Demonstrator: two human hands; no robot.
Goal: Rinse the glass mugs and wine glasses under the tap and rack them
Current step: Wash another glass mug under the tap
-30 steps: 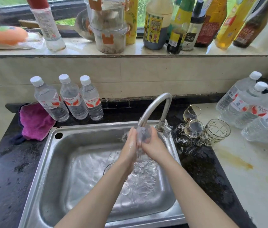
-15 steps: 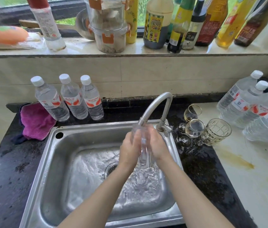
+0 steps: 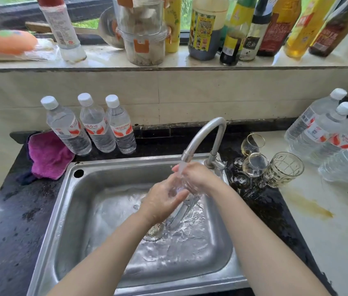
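Note:
Both my hands meet under the running tap (image 3: 206, 133) over the steel sink (image 3: 68, 210). My left hand (image 3: 160, 201) and right hand (image 3: 198, 176) close around a clear glass (image 3: 182, 211), which is tilted with its lower end toward the drain. Water streams over it, and its shape is hard to make out. On the dark counter right of the tap lie two wine glasses (image 3: 252, 144) (image 3: 254, 165) and a patterned glass mug (image 3: 284, 170), their mouths facing me.
Three small water bottles (image 3: 96, 124) and a pink cloth (image 3: 47, 154) sit left of the sink. Large water bottles (image 3: 326, 133) crowd the pale counter at right. The windowsill above holds several sauce bottles (image 3: 205, 28) and plastic containers (image 3: 143, 33).
The glass was upright between my palms just under the spout. It has tipped over and my left hand has dropped lower and slid across it.

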